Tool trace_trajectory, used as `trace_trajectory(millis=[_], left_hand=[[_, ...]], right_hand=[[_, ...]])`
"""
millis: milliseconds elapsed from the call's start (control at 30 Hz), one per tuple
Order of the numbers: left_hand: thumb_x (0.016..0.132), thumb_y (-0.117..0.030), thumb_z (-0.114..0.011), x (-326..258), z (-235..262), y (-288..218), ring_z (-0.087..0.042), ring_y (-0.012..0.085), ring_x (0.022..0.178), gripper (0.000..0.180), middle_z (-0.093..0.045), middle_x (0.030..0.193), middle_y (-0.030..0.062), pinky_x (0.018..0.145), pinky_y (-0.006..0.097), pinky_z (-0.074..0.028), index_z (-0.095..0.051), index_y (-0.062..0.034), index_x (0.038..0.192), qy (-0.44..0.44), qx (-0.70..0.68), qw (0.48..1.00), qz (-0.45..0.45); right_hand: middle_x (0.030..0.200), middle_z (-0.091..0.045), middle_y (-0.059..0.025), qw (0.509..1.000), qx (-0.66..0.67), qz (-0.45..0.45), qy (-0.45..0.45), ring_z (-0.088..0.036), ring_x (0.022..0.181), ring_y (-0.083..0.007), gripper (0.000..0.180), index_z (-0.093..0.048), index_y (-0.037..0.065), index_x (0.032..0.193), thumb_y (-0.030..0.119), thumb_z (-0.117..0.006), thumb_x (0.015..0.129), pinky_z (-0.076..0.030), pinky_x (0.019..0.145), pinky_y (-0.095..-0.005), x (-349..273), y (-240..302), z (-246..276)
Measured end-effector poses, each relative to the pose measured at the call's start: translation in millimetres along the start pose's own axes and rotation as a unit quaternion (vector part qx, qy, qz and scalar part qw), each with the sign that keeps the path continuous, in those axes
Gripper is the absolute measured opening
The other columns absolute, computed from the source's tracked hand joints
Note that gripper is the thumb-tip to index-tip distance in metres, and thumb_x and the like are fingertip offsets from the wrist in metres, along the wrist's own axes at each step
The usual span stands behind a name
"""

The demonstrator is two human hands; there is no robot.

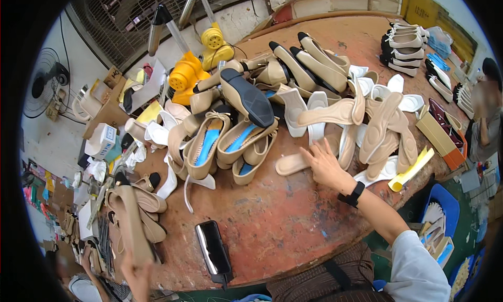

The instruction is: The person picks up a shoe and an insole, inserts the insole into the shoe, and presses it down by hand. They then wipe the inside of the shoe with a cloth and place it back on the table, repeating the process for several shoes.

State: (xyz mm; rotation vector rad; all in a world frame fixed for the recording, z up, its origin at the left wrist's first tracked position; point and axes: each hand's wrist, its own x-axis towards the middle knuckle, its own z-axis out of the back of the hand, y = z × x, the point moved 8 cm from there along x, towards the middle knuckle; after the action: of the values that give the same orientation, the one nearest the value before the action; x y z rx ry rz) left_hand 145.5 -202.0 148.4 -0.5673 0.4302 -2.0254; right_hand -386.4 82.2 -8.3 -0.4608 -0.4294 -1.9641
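My right hand [326, 165], with a black watch [351, 194] on its wrist, reaches over the table with fingers apart. Its fingertips lie on or just above a beige insole [291, 164], whose other end is hidden under the hand. More beige insoles [381, 125] and white shoe-shaped pieces [316, 113] are heaped just beyond it. At the lower left my left hand [137, 276] is smeared by motion, its fingers unclear. Closest to it are beige shoes [128, 218] piled at the table's left edge.
Beige flats [208, 147] with blue inside are heaped mid-table, beside yellow blower-like machines [186, 76]. A black device [214, 251] lies near the front edge. A yellow strip [411, 170] and a shoe box [443, 134] are at right. Other people [487, 113] sit at both sides.
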Motion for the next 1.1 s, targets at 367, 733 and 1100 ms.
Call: trace_trajectory(millis=[367, 733, 1100], left_hand=[[0.086, -0.009, -0.068, 154, -207, -346, -0.055, 0.0335, 0.127, 0.036, -0.060, 0.135, 0.0182, 0.105, 0.039, -0.042, -0.066, -0.0024, 0.121, 0.076, -0.012, 0.920, -0.385], [0.073, -0.052, -0.077, 170, -380, -426, -0.062, 0.0367, 0.112, 0.068, -0.069, 0.109, 0.0239, 0.112, 0.046, -0.033, -0.067, 0.0005, 0.116, 0.213, 0.034, 0.944, -0.250], [0.071, -0.025, -0.084, -67, -242, -268, -0.060, 0.0342, 0.083, 0.034, -0.064, 0.078, 0.0114, 0.101, 0.050, -0.038, -0.070, -0.0042, 0.093, 0.246, 0.133, 0.907, -0.315]], right_hand=[[0.127, -0.053, -0.0194, 0.945, 0.289, -0.074, 0.135, -0.052, 0.120, -0.0405, 0.035, -0.055, 0.003, 0.114, 0.005, -0.067, 0.081, -0.038, 0.110, -0.0549, 9, -23, 29], [0.098, -0.058, -0.0148, 0.953, 0.265, -0.013, 0.146, -0.056, 0.103, -0.0306, 0.040, -0.060, 0.004, 0.112, 0.007, -0.069, 0.073, -0.045, 0.098, -0.0369, -7, -14, 40], [0.098, -0.066, -0.0169, 0.847, 0.503, -0.054, -0.163, -0.066, 0.098, -0.0325, 0.016, -0.062, -0.002, 0.101, 0.012, -0.058, 0.094, -0.049, 0.096, -0.0461, -42, -20, 142]])
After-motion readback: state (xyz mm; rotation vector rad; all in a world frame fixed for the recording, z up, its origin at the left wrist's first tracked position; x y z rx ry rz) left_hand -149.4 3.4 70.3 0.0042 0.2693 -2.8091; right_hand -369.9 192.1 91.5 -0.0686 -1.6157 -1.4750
